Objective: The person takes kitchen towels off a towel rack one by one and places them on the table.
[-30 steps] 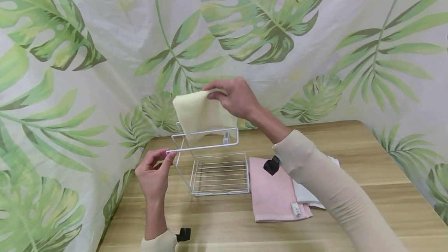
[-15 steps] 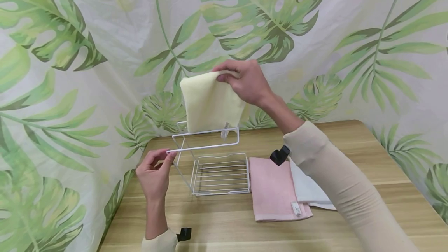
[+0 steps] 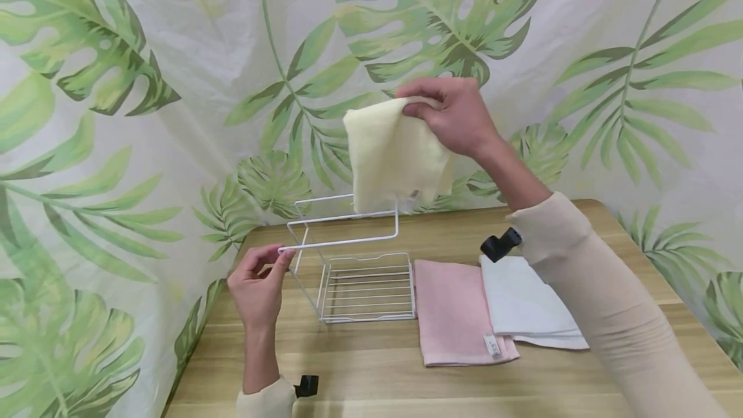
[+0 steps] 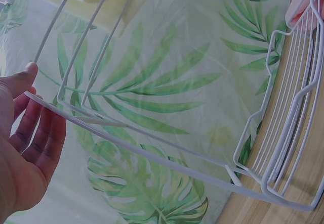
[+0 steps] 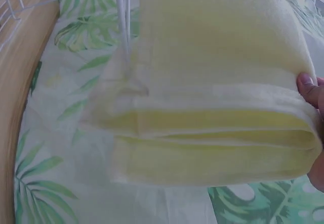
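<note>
A folded pale yellow towel point(image 3: 389, 153) hangs from my right hand point(image 3: 455, 115), which pinches its top edge between thumb and fingers. The towel is in the air above the right end of the rack's top bars. The white wire rack point(image 3: 342, 242) stands on the table, with a slatted base and long bars at the top. At its front left top corner, my left hand point(image 3: 258, 286) pinches the wire; the left wrist view shows the thumb on the bar point(image 4: 29, 77). In the right wrist view the towel's folded layers point(image 5: 217, 133) fill most of the picture.
A pink folded towel point(image 3: 449, 315) with a tag lies right of the rack's base on the wooden table point(image 3: 360, 379). A white folded towel point(image 3: 525, 298) lies beside it, partly under the right sleeve. A leaf-patterned curtain point(image 3: 191, 140) hangs behind.
My right hand has lifted the yellow towel up and to the right, off the rack's top bars. More of the white towel shows. My left hand stays on the rack's corner.
</note>
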